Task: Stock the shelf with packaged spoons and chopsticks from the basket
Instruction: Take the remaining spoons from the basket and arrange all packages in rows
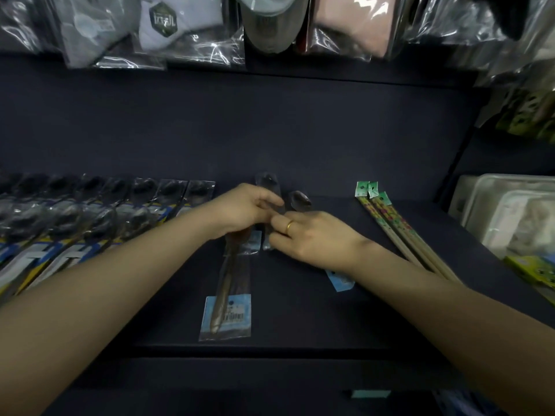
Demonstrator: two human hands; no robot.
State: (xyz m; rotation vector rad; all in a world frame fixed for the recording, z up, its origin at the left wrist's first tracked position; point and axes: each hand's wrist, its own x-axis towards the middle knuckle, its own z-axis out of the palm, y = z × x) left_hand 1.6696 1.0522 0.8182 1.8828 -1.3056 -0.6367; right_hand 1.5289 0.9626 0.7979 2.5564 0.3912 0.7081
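Note:
On the dark shelf (pixel 300 310) lie clear packets with metal spoons. My left hand (pixel 243 210) rests over one packet (pixel 268 184) whose spoon bowl points away, fingers curled on its edge. My right hand (pixel 312 235), wearing a gold ring, lies on a second spoon packet (pixel 299 201) and pinches the packets where they meet. A third spoon packet (pixel 229 304) with a blue label lies nearer, under my left wrist. Three packs of chopsticks (pixel 390 223) with green tops lie to the right. No basket is in view.
A row of several boxed spoons (pixel 90 211) fills the shelf's left side. Bagged caps and cloth goods (pixel 270 22) hang above. White trays (pixel 510 211) and a yellow-green box (pixel 534 268) sit at the right. The shelf's front edge (pixel 270 352) runs below.

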